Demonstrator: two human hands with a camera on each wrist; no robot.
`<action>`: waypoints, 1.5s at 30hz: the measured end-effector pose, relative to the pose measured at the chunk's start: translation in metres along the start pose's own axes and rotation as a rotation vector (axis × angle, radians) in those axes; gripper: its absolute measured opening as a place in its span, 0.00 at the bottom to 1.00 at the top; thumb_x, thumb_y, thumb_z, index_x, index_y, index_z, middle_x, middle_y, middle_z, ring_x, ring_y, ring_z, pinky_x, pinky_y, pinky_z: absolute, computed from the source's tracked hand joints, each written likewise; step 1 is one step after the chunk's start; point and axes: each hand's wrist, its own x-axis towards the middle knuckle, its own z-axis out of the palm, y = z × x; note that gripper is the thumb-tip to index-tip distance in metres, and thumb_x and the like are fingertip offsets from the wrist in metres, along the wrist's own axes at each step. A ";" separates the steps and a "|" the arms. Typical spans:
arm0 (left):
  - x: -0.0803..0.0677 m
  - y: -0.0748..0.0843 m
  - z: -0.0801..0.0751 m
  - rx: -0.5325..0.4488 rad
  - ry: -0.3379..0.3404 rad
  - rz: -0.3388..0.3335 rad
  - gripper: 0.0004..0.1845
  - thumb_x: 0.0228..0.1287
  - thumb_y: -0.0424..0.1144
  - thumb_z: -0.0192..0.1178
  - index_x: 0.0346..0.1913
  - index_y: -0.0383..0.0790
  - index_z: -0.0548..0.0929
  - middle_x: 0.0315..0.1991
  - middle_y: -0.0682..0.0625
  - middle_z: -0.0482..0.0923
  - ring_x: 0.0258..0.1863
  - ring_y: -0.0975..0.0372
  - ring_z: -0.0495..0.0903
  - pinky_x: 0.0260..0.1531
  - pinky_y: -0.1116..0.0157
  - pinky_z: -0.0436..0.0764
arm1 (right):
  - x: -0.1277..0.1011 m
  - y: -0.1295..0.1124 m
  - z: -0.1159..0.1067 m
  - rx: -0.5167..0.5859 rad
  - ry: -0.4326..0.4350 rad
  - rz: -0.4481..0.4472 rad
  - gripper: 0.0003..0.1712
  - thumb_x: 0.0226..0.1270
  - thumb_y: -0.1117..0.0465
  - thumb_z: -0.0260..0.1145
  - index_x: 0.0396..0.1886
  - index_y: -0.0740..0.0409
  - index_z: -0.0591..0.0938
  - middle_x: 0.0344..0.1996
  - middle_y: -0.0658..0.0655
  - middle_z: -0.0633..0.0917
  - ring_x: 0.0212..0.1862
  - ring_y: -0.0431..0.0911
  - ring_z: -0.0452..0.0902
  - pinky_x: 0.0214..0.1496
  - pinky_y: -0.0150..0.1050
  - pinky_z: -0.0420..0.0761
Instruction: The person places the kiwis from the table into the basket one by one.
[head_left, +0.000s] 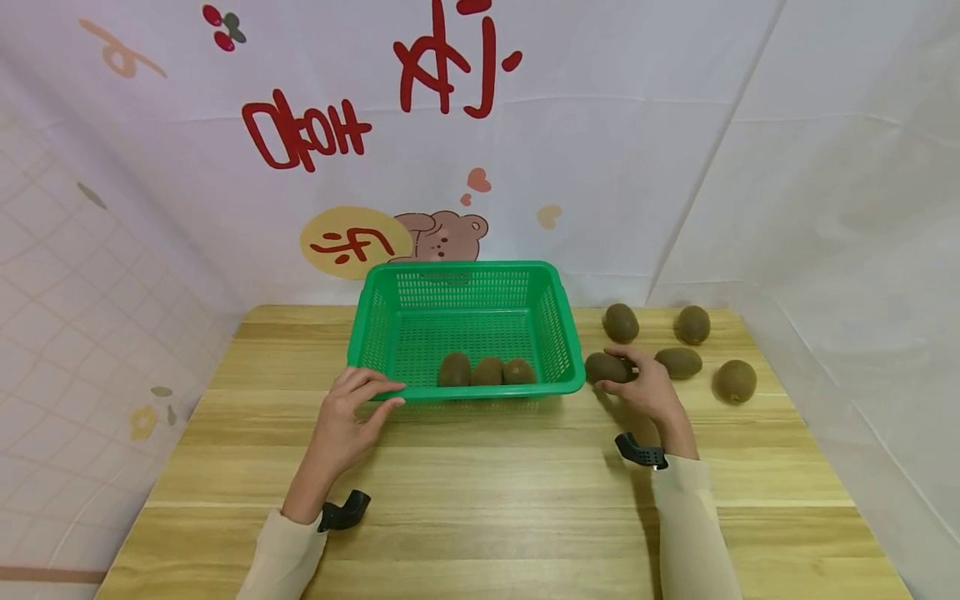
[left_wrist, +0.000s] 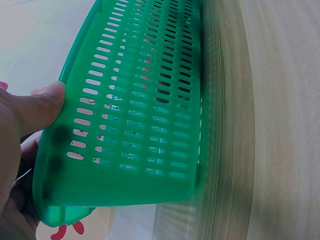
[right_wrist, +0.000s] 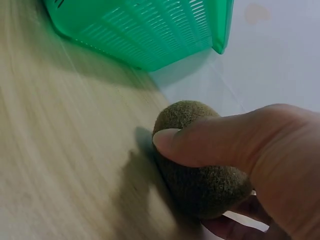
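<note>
My left hand (head_left: 351, 421) grips the front left rim of a green plastic basket (head_left: 465, 392), thumb outside and fingers over the edge. Inside the basket, three brown kiwis (head_left: 487, 372) lie in a row along the front wall. To the right of the basket, my right hand (head_left: 647, 383) holds a kiwi (head_left: 604, 367) between thumb and fingers, close over the table. In the right wrist view the thumb presses on the fuzzy skin of this kiwi (right_wrist: 185, 112), and the other fingers are partly hidden behind it.
Several more kiwis lie right of my right hand and behind it: one at the back (head_left: 621, 322), one at the back right (head_left: 692, 324), an oblong one (head_left: 679, 362) and one farthest right (head_left: 735, 381). A printed white cloth (head_left: 615, 150) hangs behind the wooden table (head_left: 495, 500).
</note>
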 end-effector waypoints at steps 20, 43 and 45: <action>-0.001 0.001 0.002 0.002 -0.001 0.002 0.15 0.51 0.28 0.77 0.43 0.43 0.92 0.39 0.50 0.85 0.41 0.58 0.76 0.47 0.62 0.72 | -0.003 -0.010 -0.006 0.077 0.139 -0.015 0.38 0.63 0.45 0.77 0.70 0.50 0.78 0.60 0.59 0.84 0.59 0.54 0.81 0.49 0.25 0.79; -0.001 0.002 0.001 0.008 0.006 -0.015 0.14 0.53 0.29 0.77 0.43 0.44 0.92 0.39 0.51 0.85 0.41 0.59 0.76 0.46 0.63 0.73 | -0.008 -0.064 -0.011 0.215 0.294 -0.153 0.33 0.61 0.55 0.79 0.67 0.51 0.81 0.57 0.58 0.86 0.49 0.32 0.78 0.44 0.23 0.80; -0.001 0.002 0.001 0.008 0.011 -0.014 0.14 0.52 0.28 0.77 0.43 0.44 0.92 0.38 0.51 0.85 0.41 0.59 0.76 0.46 0.63 0.73 | -0.008 -0.068 -0.009 0.237 0.300 -0.164 0.33 0.61 0.56 0.79 0.66 0.51 0.81 0.56 0.59 0.86 0.49 0.32 0.78 0.44 0.23 0.79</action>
